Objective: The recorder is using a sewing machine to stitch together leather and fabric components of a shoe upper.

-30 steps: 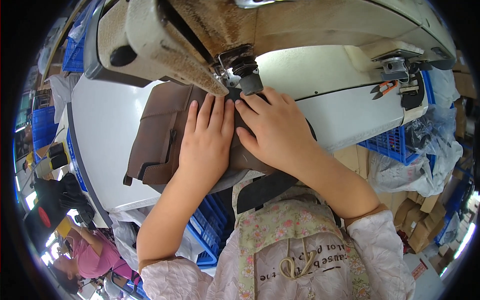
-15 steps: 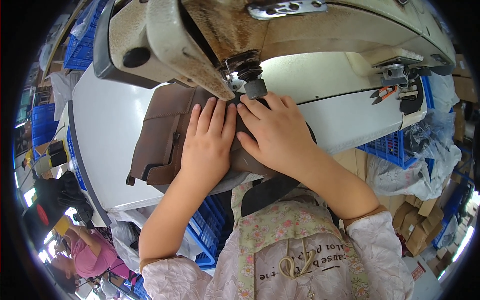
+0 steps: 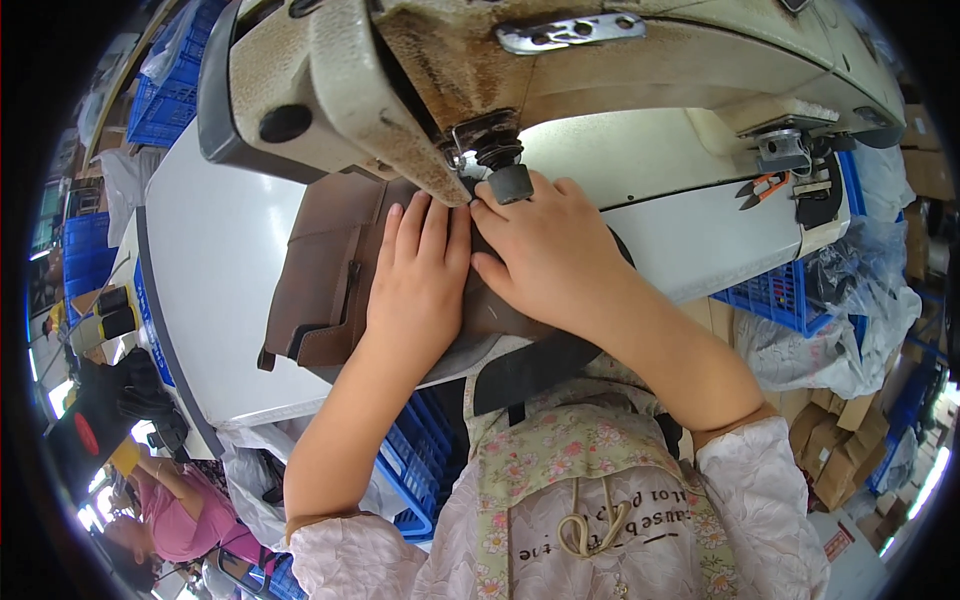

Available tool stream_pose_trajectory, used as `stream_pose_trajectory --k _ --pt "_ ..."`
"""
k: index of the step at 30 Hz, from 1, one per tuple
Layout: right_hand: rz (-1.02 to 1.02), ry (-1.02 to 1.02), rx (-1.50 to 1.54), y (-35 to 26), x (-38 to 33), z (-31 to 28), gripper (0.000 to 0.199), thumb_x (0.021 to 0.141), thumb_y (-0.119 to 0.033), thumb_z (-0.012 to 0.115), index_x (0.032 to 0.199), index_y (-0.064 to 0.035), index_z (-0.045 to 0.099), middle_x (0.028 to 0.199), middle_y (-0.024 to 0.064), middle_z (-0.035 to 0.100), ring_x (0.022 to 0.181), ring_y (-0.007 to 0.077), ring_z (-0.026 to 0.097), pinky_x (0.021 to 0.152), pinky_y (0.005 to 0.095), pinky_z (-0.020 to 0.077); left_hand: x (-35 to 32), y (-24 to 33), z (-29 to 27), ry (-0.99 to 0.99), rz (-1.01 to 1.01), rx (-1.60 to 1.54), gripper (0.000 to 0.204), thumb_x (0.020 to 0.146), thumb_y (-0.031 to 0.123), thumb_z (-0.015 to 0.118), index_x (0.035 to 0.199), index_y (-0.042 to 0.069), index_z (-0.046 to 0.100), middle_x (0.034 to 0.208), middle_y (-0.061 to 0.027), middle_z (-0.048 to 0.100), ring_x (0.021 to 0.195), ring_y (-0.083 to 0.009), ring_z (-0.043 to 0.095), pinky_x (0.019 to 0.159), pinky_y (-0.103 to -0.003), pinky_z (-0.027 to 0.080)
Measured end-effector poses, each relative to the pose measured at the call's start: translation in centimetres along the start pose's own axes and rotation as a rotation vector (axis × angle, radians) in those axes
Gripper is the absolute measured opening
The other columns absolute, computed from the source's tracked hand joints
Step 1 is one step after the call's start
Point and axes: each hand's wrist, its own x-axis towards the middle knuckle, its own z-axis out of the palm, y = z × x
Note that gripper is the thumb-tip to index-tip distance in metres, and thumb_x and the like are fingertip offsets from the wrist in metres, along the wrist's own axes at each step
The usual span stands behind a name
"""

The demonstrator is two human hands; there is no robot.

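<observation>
A brown leather bag (image 3: 318,262) with stitched seams and a side pocket lies on the white table under the head of a sewing machine (image 3: 640,75). My left hand (image 3: 415,295) rests flat on the bag, its fingers stretched toward the needle area. To its right, my right hand (image 3: 555,250) presses on the bag close to the presser foot, thumb apart from the fingers. Some right fingertips are hidden behind the machine's dark round knob (image 3: 511,183). A black strap (image 3: 535,370) hangs from the bag's near side toward my apron.
Orange-handled thread snips (image 3: 765,188) sit by the machine's right end. Blue crates (image 3: 770,300) and plastic bags (image 3: 850,310) stand below the table on the right. Another blue crate (image 3: 415,460) is under the near edge. A person in pink (image 3: 195,510) sits at lower left.
My right fingers have drawn in closer together and slid slightly up and left beside the knob. The black strap has shifted a little. My left hand stays almost where it was.
</observation>
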Motion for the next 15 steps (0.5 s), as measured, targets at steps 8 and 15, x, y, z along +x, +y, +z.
stream_pose_trajectory --k 8,15 --pt "0.020 -0.109 0.003 0.6 0.9 -0.6 0.042 0.079 -0.027 0.075 0.112 -0.0032 0.068 0.117 0.0053 0.065 0.100 0.0296 0.061 0.086 0.0435 0.0487 0.8 -0.5 -0.1 0.027 -0.010 -0.016 0.052 0.083 0.004 0.057 0.135 -0.002 0.054 0.142 -0.0220 0.048 0.137 -0.0404 0.043 0.112 -0.052 0.038" --pt "-0.016 -0.004 0.021 1.0 1.2 -0.3 0.021 0.079 -0.029 0.074 0.081 -0.0079 0.073 0.092 0.0059 0.068 0.097 0.0254 0.061 0.078 0.0417 0.0461 1.0 -0.5 -0.2 0.047 -0.013 -0.014 0.050 0.083 0.004 0.057 0.132 -0.001 0.055 0.143 -0.0210 0.047 0.137 -0.0414 0.043 0.112 -0.051 0.038"
